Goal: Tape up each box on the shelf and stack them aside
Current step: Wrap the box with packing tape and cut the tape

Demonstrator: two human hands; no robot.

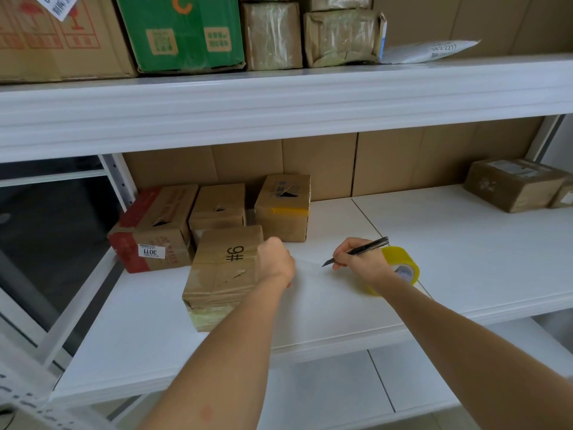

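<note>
A brown box marked 9# lies near the front of the white shelf, with tape across its near end. My left hand is curled at the box's right edge and holds a clear tape strip that runs right toward the yellow tape roll. My right hand grips a slim black knife like a pen, its blade pointing left at the strip. The roll sits just behind my right wrist. Three more boxes stand behind: a red-printed one, a small one and one with yellow tape.
Two taped boxes sit at the shelf's far right. The upper shelf beam hangs overhead, loaded with a green box and wrapped parcels. A metal upright stands at the left. Another shelf level lies below.
</note>
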